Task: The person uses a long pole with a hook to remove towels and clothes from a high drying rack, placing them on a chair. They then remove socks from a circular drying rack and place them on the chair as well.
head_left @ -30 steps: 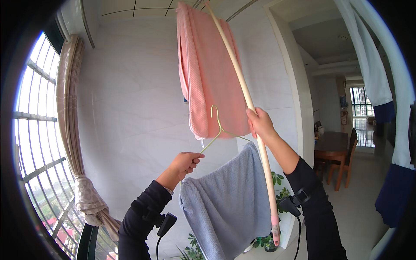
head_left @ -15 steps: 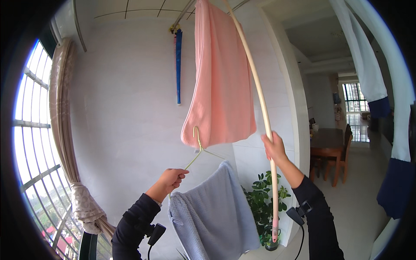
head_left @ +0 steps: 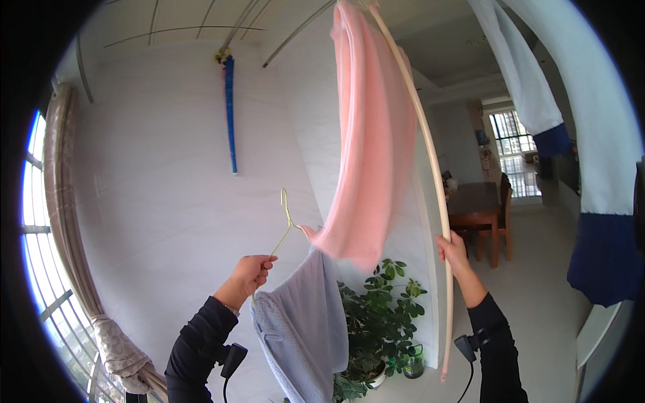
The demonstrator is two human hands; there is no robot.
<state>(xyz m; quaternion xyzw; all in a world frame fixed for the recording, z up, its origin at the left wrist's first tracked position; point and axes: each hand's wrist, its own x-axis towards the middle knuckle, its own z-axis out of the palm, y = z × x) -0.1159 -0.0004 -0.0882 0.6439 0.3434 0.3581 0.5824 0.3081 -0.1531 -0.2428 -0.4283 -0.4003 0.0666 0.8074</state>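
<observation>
My left hand (head_left: 251, 274) is closed on the wire of a pale green clothes hanger (head_left: 287, 218), whose hook points up. A grey-blue towel (head_left: 302, 329) drapes from that hanger, below the hand. On the right, my right hand (head_left: 455, 251) grips a long pale pole (head_left: 430, 148) held nearly upright. Beside the pole's upper part hangs a pink towel (head_left: 369, 148), its lower end blurred and overlapping the hanger's right arm. The pole's top is at the upper edge of the picture, so I cannot tell exactly how it meets the towel's support.
Ceiling rails (head_left: 299, 33) run overhead, and a folded blue umbrella (head_left: 230, 114) hangs at the far wall. A leafy potted plant (head_left: 376, 316) stands below. White-and-navy curtains (head_left: 608, 161) hang right, before a room with a wooden table (head_left: 474, 205). A barred window (head_left: 40, 269) is left.
My view has turned right and up. The pink towel has swung and shifted right with the pole, away from the rail near the umbrella. Both hands keep their grips.
</observation>
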